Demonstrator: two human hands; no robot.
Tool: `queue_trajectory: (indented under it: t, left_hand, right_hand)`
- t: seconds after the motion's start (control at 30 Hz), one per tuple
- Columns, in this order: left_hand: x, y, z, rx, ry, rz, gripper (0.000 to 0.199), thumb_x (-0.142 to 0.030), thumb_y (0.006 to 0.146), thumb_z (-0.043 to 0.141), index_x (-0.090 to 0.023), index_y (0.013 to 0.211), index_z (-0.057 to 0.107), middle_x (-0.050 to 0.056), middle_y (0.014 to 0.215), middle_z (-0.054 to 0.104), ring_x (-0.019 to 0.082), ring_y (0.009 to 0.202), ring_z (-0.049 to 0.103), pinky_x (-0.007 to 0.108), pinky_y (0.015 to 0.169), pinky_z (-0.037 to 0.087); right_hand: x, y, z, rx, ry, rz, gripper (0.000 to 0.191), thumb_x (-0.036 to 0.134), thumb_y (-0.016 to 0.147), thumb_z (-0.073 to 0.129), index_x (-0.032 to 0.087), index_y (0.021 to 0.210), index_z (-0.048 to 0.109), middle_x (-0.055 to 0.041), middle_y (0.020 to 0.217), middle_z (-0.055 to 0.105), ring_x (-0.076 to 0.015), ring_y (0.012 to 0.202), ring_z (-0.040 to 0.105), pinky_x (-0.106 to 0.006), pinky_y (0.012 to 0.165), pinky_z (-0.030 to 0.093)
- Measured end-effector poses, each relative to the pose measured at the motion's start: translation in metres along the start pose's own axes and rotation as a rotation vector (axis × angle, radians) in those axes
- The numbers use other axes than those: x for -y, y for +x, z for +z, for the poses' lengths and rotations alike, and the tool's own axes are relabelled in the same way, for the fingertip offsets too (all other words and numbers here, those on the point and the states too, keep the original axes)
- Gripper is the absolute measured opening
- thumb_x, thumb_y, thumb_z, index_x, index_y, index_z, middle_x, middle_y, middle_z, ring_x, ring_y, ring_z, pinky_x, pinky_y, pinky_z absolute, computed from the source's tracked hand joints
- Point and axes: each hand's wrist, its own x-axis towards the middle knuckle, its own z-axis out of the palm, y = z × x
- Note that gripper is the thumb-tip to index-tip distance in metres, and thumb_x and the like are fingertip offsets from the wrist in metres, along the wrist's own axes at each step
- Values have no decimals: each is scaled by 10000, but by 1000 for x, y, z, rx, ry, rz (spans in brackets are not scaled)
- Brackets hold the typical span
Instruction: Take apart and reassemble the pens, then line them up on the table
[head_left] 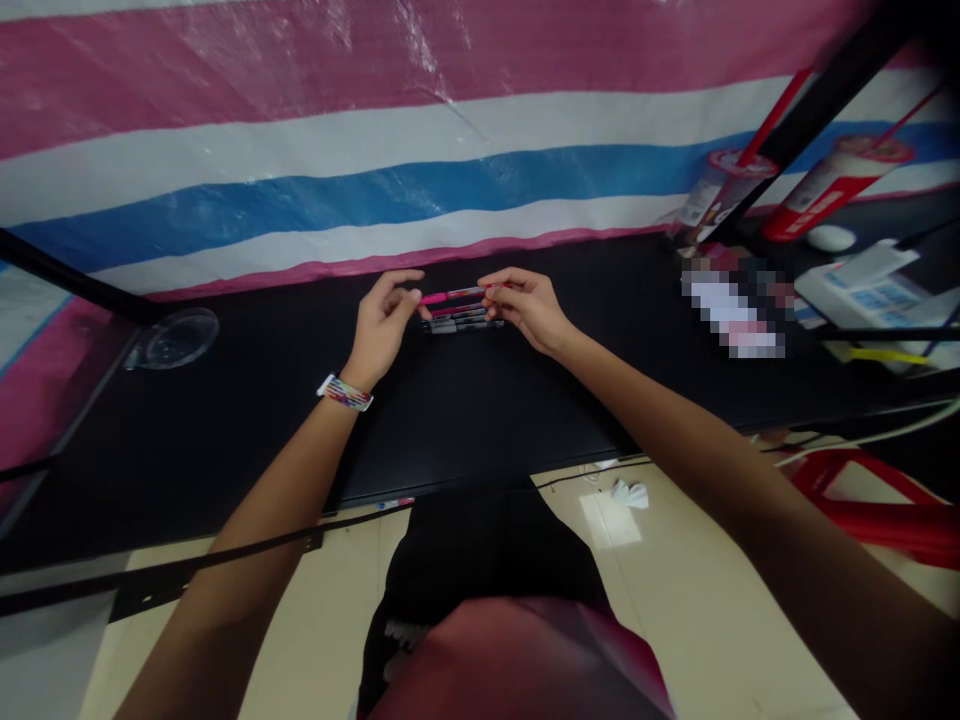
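Note:
My left hand (385,318) pinches one end of a red pen (456,294) with thumb and fingers. The other end of that pen is between the thumb and fingers of my right hand (531,305). It is held level, left to right, just above or at the far side of a row of pens. Several pens (459,324) lie side by side on the black table (480,410), the nearer ones dark with clear barrels. A pink-red pen (450,311) lies between them and the held one. My fingers hide parts of the pen ends.
A clear plastic lid (178,338) lies at the left. To the right stand a drink cup with a red straw (720,190) and a red and white cup (832,190), beside white boxes (870,295). A striped sheet (375,190) hangs behind the table. A red stool (877,505) is below right.

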Motion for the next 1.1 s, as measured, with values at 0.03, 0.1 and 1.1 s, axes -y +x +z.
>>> queue_trajectory:
  t: [0.03,0.1,1.1]
  left_hand:
    - [0,0,0,-3,5,19,492,-569,980,873,-283,1352,725,37,952,808,221,936,813,373,930,643]
    - [1,0,0,-20,14,50,658,-523,858,992,-296,1403,701,58,1112,832,237,1086,815,355,961,637]
    - [-10,-3,1,-50,129,-44,166,-377,919,900,-236,1006,886,54,994,880,225,920,798,377,922,644]
  right_hand:
    - [-1,0,0,-2,2,0,235,359,788,956,243,962,848,-7,812,766,-170,711,685,-406,817,661]
    - [-1,0,1,-11,6,1,231,352,788,951,240,963,851,-8,809,765,-167,708,683,-397,807,657]
    - [-6,3,0,-5,-47,-48,313,437,792,961,255,1023,854,-18,847,797,-190,729,717,-426,814,657]
